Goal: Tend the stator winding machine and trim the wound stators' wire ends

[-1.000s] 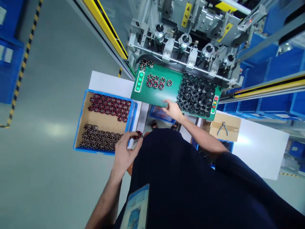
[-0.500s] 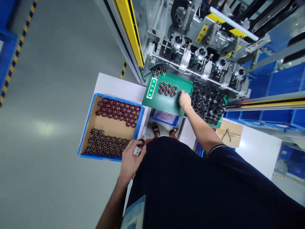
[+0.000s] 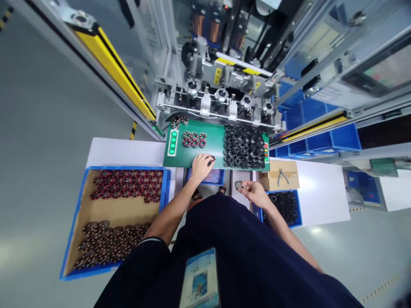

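Observation:
My left hand is over the front part of the green board, its fingers closed on a small dark ring with red marks. My right hand is in front of the board, its fingertips pinching a dark ring part. Behind my left hand, two short rows of red and copper rings lie on the board. A dense block of black ring parts covers the board's right part. A few copper rings sit at its back left corner.
A blue-rimmed tray of rings stands at left. Behind the board is a machine with a metal rail. At right are pliers on cardboard and a blue bin of black parts. Yellow-edged frame posts flank the machine.
The view has shifted. My left hand has moved from beside the tray to the board with its ring. My right hand has drawn back from the board and now holds a ring part off its front edge.

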`<state>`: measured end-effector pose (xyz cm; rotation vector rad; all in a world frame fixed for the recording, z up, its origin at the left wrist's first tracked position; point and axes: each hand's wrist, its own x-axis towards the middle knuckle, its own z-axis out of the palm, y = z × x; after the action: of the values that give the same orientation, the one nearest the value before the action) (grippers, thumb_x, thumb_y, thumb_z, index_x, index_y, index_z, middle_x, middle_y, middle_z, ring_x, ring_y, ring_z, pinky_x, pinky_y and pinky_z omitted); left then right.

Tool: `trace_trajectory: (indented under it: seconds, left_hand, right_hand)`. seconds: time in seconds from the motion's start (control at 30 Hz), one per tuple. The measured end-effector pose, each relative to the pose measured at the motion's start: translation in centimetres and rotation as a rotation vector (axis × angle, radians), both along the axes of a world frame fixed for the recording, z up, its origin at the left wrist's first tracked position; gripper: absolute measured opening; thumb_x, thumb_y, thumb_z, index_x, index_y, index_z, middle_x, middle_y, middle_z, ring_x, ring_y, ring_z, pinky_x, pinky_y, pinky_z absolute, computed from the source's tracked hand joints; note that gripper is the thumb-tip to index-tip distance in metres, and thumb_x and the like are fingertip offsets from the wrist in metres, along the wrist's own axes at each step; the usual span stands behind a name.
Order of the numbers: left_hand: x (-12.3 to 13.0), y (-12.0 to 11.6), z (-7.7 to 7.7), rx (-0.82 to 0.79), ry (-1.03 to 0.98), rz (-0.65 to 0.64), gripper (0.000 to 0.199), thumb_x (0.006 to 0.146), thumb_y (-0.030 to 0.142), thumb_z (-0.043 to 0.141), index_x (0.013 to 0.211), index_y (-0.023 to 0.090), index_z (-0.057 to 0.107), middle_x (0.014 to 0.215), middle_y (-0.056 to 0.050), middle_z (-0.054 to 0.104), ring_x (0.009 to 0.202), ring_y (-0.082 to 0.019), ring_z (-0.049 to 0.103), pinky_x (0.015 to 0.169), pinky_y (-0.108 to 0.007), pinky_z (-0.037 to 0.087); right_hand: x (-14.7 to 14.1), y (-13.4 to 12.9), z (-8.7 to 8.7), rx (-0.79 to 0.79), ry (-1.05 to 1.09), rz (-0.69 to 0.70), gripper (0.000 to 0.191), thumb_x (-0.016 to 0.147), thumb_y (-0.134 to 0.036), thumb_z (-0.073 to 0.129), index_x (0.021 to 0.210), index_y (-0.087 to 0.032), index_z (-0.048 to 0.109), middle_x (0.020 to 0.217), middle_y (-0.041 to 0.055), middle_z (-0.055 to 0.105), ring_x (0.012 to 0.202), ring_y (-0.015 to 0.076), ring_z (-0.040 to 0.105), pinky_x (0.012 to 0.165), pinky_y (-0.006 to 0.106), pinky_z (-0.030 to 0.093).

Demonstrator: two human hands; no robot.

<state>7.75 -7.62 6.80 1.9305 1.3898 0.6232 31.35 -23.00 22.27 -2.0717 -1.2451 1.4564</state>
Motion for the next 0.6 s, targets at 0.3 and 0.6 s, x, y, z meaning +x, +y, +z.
trace_trajectory:
  seconds: [0.3,0.6]
  left_hand:
    - [3.8,-7.2,8.1,0.069,-0.163,-0.087,0.083,0.081,0.041,0.108,0.149,0.023,0.064,0.151,-0.013,0.077,0.136,-0.031,0.077,0.123,-0.047,0.063]
    - [5.6,-14.6,20.0,0.487,-0.481,0.031,0.046,0.101,0.026,0.095,0.141,0.026,0.072,0.132,-0.004,0.088,0.121,-0.023,0.088,0.109,-0.037,0.074]
  right_hand:
    - [3.9,-3.0,8.6,0.13,0.188,-0.055,0.051,0.086,-0.064,0.093,0.099,-0.021,0.07,0.059,-0.012,0.05,0.051,0.0085,0.041,0.054,0.025,0.033]
    - [3.2,-0.2,15.3,0.356,0.298,0.206,0.028,0.091,-0.039,0.097,0.107,-0.02,0.084,0.058,-0.0121,0.052,0.051,0.0068,0.039,0.053,0.025,0.032]
